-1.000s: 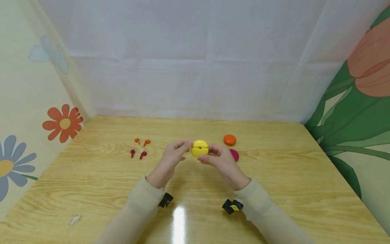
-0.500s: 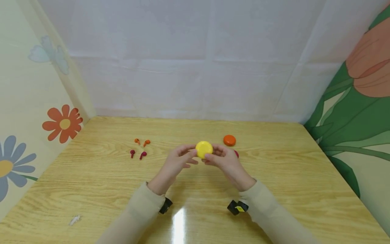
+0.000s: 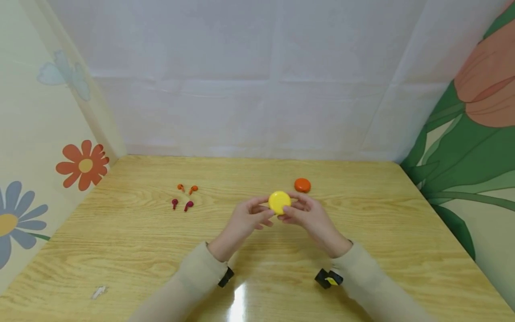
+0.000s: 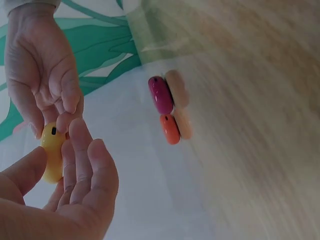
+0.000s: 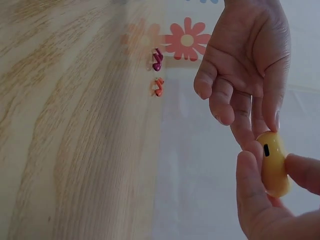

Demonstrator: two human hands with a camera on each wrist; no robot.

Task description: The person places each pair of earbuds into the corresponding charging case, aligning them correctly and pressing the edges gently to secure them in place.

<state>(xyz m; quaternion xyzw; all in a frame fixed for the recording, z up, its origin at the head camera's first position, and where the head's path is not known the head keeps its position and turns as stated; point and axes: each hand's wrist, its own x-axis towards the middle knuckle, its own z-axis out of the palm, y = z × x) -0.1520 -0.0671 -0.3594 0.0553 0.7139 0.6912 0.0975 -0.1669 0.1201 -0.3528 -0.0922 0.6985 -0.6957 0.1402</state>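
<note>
A round yellow case, closed, is held up above the table between both hands. The left hand pinches its left edge with thumb and fingers; the right hand grips its right edge, thumb on the front face. A small dark slot shows on the rim of the yellow case in the left wrist view, and on the same case in the right wrist view.
An orange case lies behind the right hand, with a magenta case beside it, hidden in the head view. Two orange earbuds and two magenta earbuds lie at the left. A white mark is near front left.
The yellow case has gone from open, its inside showing, to closed. Both hands have moved with it slightly right and nearer the body, covering the magenta case in the head view.
</note>
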